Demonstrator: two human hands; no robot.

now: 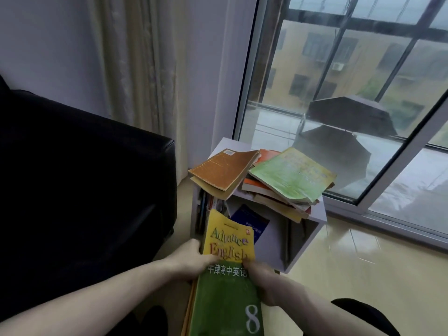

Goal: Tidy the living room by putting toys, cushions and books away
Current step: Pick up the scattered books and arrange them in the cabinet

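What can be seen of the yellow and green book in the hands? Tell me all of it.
The yellow and green book is a paperback textbook: yellow top printed "Advance with English", green lower part with white Chinese characters and a big white 8. The left hand and right hand grip its side edges, thumbs on the cover. Its top points at the open front of the white shelf unit. Other book edges show under it.

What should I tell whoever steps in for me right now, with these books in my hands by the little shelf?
Left hand and right hand both grip the yellow and green English textbook, top of a small stack held in front of the white shelf unit.
Done, as far as shown: some books stand inside the shelf's left side; a blue book leans in there.
Left: shelve the held stack, then sort the loose brown book and the pile under the green book on top. No toys or cushions in view.
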